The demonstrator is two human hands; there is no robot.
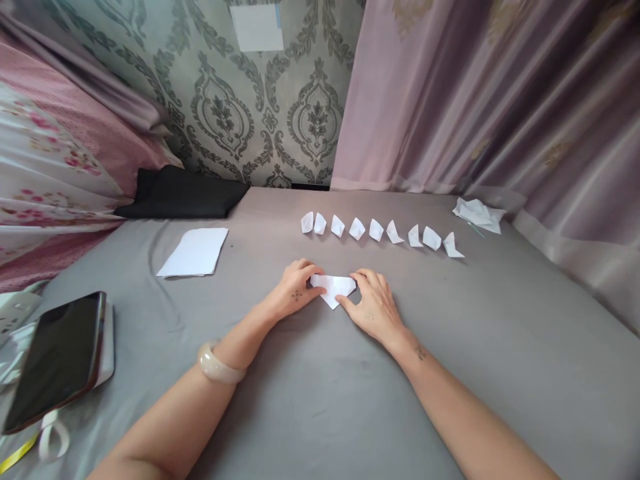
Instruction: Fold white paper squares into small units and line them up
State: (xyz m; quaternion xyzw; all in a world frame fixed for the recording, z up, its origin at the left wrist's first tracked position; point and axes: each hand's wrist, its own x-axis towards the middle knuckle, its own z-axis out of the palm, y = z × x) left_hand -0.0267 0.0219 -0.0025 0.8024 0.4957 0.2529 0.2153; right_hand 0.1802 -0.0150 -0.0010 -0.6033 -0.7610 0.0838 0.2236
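A small piece of folded white paper (333, 287) lies on the grey cloth between my two hands, its lower edge coming to a point towards me. My left hand (299, 287) pinches its left corner between thumb and fingers. The right corner is gripped the same way by my right hand (374, 298), with the thumb resting on the paper's face. Just beyond stands a row of several folded white paper pieces (357, 229), small and angular. A stack of white paper sheets (194, 252) lies flat to the left of my hands.
At the left edge a dark-screened phone (56, 357) rests on a white object, near white cables (53, 433). Black folded cloth (187, 193) sits at the back left. Crumpled white paper (479, 215) lies at the back right, by the curtain (430, 93).
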